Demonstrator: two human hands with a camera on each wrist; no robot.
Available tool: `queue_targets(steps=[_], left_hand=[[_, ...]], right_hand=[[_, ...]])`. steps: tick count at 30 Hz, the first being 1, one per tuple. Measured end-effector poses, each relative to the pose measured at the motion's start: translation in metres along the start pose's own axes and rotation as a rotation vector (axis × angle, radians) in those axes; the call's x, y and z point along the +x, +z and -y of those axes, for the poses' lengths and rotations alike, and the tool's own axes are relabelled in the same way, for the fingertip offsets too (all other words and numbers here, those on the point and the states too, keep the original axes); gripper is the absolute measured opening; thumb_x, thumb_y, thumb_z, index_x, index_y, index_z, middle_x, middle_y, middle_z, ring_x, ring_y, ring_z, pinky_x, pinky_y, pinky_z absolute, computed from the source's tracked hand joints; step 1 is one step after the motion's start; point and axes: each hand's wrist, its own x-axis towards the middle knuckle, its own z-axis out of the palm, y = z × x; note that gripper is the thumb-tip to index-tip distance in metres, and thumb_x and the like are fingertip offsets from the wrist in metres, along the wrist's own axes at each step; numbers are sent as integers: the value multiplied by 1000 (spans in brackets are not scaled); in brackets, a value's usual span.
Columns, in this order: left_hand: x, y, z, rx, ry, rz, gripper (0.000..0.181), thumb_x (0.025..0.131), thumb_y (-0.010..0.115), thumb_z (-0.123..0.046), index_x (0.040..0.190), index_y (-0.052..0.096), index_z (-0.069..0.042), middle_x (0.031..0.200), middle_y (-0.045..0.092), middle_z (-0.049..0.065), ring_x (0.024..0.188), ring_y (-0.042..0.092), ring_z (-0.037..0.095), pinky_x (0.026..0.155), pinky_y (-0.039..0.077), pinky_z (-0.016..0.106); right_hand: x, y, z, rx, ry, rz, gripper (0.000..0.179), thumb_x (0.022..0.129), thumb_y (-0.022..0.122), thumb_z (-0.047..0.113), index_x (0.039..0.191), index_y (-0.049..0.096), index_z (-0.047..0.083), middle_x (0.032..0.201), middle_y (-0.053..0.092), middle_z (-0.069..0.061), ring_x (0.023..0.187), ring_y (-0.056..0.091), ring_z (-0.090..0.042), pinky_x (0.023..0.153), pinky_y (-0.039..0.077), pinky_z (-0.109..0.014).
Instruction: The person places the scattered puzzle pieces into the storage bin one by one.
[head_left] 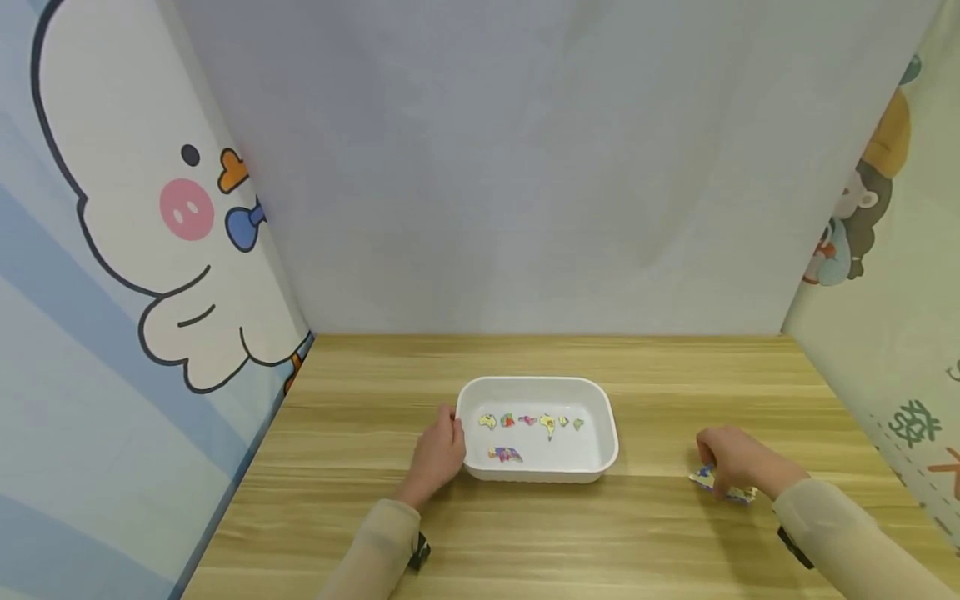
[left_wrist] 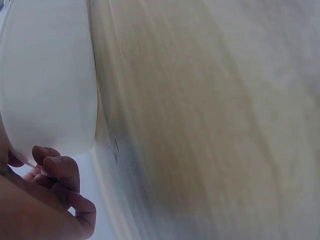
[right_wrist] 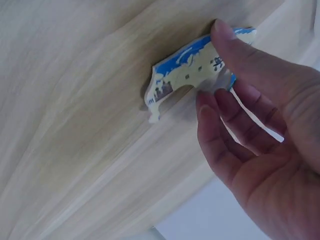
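Note:
My left hand (head_left: 438,450) holds the left rim of a white plastic tray (head_left: 536,476); in the left wrist view its fingers (left_wrist: 62,170) curl at the tray's corner. Inside the tray lie several small colourful map puzzle pieces, most in one row, with a larger purple and pink piece (head_left: 506,454) below them. Off to the right, my right hand (head_left: 738,462) pinches a flat, irregular map puzzle piece (right_wrist: 182,67), cream with a blue edge and small printed drawings. Its thumb presses one long edge and the fingertips the opposite one, close over the tabletop.
The wooden table (head_left: 360,392) runs back to a plain pale curtain (head_left: 487,167). On the left stands a wall panel with a white cartoon duck (head_left: 127,167), on the right a light green panel with cartoon figures (head_left: 855,217).

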Motion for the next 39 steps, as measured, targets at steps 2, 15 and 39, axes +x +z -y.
queue_targets(steps=[2,15,39], left_hand=[[0,0,0,-1,0,1,17,99,42,-13,111,49,-2,84,60,13,69,57,25,62,47,42],[1,1,1,-4,2,1,17,99,43,-12,111,48,-2,83,60,13,68,56,26,61,46,42],[2,1,0,-4,-3,4,17,99,42,-13,111,48,-2,84,61,15,69,57,27,62,46,43]], right_hand=[[2,0,0,1,8,10,47,52,89,-5,77,50,7,71,47,-3,64,43,-18,55,41,-33],[4,-4,-3,68,-71,26,21,71,79,1,73,60,9,68,53,2,62,47,-14,55,42,-31],[12,-6,18,348,-12,22,17,83,58,-5,99,56,-5,64,57,-8,53,57,-25,48,47,-39]])
